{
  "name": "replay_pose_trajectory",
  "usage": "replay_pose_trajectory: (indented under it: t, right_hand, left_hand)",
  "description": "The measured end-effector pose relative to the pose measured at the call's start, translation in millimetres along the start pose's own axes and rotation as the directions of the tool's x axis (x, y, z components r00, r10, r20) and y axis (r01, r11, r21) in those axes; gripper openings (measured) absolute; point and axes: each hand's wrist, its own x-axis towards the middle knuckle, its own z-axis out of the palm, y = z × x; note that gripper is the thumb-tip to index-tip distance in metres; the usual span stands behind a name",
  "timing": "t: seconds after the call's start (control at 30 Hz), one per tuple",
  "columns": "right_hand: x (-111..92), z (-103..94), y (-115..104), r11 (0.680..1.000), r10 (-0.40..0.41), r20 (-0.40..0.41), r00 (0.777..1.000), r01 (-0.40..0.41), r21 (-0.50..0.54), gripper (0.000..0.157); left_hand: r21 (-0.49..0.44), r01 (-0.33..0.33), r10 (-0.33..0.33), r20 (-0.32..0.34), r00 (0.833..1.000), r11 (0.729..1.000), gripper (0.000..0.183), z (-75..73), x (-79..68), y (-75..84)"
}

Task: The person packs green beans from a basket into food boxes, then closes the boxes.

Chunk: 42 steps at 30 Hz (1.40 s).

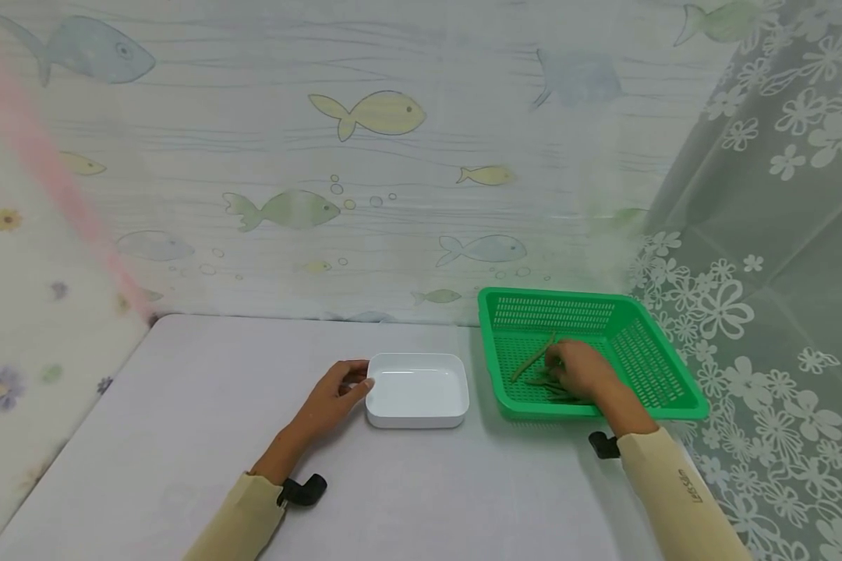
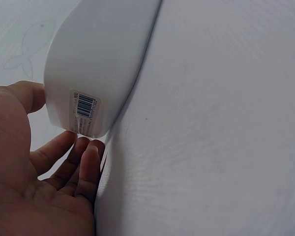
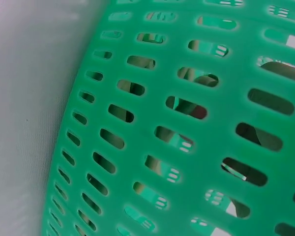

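A shallow white rectangular dish sits on the white table, with nothing in it. My left hand holds its left end, thumb at the rim and bent fingers against the end wall. In the left wrist view, those fingers meet the lower edge of the dish beside a barcode label. My right hand reaches into the green basket, fingers curled down among thin green beans. Its fingertips are hidden, and I cannot tell whether they grip a bean. The basket's slotted wall fills most of the right wrist view.
Behind the table hangs a fish-patterned curtain. A sheer flowered curtain runs along the right side, close to the basket. The basket stands to the right of the dish, with a narrow strip of table between them.
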Motion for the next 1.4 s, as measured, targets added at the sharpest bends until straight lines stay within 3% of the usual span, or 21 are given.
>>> replay_pose_trajectory:
  t: [0.23, 0.63, 1.07, 1.4]
  right_hand:
    - [-2.0, -2.7, -4.3, 0.999, -0.05, -0.074, 0.996, 0.052, 0.016, 0.015]
    - [-3.9, -2.3, -9.0, 0.987, -0.146, -0.209, 0.967, 0.156, 0.034, 0.016]
    - [0.9, -9.8, -29.6, 0.968, -0.23, -0.368, 0.901, 0.25, 0.007, 0.018]
    - [5.2, -21.1, -58.4, 0.947, -0.288, -0.42, 0.861, 0.321, 0.006, 0.021]
  left_hand:
    - [0.014, -0.004, 0.004, -0.005, 1.0, 1.0, 0.049, -0.4, 0.6, -1.2]
    - [0.009, 0.009, -0.009, -0.003, 1.0, 1.0, 0.049, 0.1, -0.4, 0.9]
    - [0.002, 0.017, -0.017, 0.003, 1.0, 1.0, 0.05, -0.2, -3.5, 6.4]
    - [0.012, 0.011, -0.011, -0.007, 1.0, 1.0, 0.05, 0.9, -3.6, 5.8]
